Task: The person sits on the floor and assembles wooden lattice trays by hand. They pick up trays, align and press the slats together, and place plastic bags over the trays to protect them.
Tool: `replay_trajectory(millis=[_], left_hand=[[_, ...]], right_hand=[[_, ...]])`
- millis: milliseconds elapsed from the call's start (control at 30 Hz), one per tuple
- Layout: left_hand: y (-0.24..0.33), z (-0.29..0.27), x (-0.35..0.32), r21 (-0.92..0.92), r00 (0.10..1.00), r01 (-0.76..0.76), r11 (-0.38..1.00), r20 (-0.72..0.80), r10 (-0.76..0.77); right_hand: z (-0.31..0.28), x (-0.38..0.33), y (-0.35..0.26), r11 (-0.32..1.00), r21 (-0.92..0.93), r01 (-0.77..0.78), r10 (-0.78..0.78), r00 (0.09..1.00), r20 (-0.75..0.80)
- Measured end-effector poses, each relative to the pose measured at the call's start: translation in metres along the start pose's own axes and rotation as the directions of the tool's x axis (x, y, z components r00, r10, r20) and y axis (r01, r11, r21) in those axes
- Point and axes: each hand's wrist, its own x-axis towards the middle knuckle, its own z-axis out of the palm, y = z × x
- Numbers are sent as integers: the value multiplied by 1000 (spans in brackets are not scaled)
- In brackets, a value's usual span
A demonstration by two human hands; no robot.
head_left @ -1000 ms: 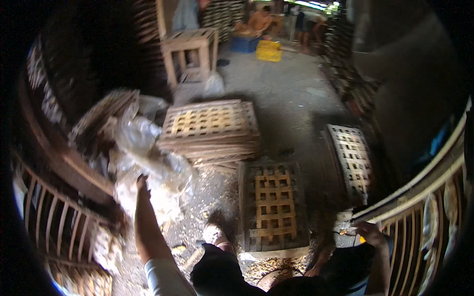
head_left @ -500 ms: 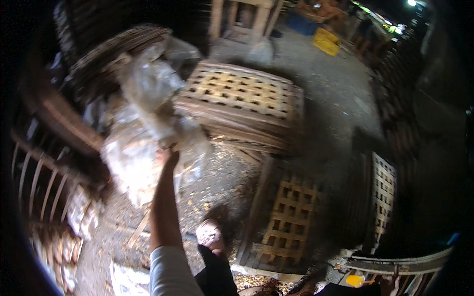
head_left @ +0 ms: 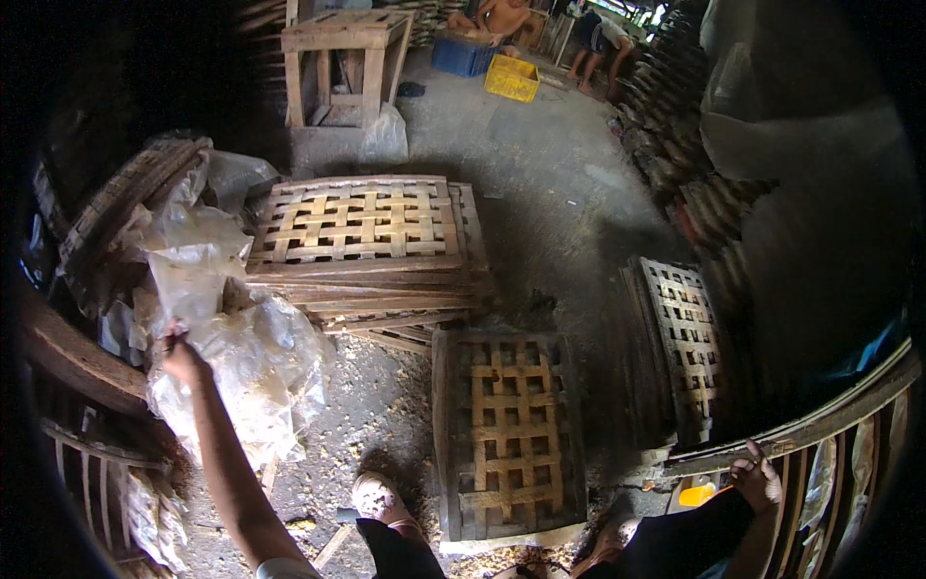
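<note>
My left hand [head_left: 183, 355] is closed on a crumpled clear plastic sheet [head_left: 198, 280], part of which stretches away from my fingers toward the back. More of this plastic lies bunched in a bright heap beside and under the hand. At the lower right, my right hand [head_left: 757, 482] is close to the top rail [head_left: 801, 449] of a slatted wooden rack; whether it touches the rail is unclear. One finger points up, others look partly bent, and nothing shows in them. Between my feet stands a woven bamboo tray [head_left: 511, 434] in a dark wooden frame.
Similar trays lie in a stack [head_left: 357, 224] ahead, and more lean on edge at the right [head_left: 685, 338]. Further off are a wooden stand [head_left: 338, 39], a blue crate [head_left: 465, 56] and a yellow crate [head_left: 511, 77]. Two people work at the back.
My view has swung right and steadied, so things sit further left. My left hand still grips the plastic. More of my right hand shows, by the rack's rail.
</note>
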Motion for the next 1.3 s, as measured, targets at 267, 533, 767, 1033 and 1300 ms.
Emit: replay_trajectory(millis=[267, 533, 767, 1033, 1300], left_hand=[[25, -45, 63, 110, 993, 79, 991, 75, -87], [68, -31, -11, 335, 941, -122, 934, 338, 2], [173, 1, -185, 91, 722, -221, 971, 685, 100], [229, -27, -184, 303, 824, 129, 944, 497, -272], [308, -36, -211, 239, 647, -177, 955, 759, -70]], right_hand=[[7, 2, 3, 998, 48, 42, -47, 994, 95], [-22, -15, 12, 987, 102, 126, -127, 992, 1], [-58, -7, 28, 985, 132, 109, -103, 993, -55], [-20, 31, 25, 986, -166, -28, 57, 983, 172], [17, 51, 52, 857, -427, 289, -148, 931, 333]])
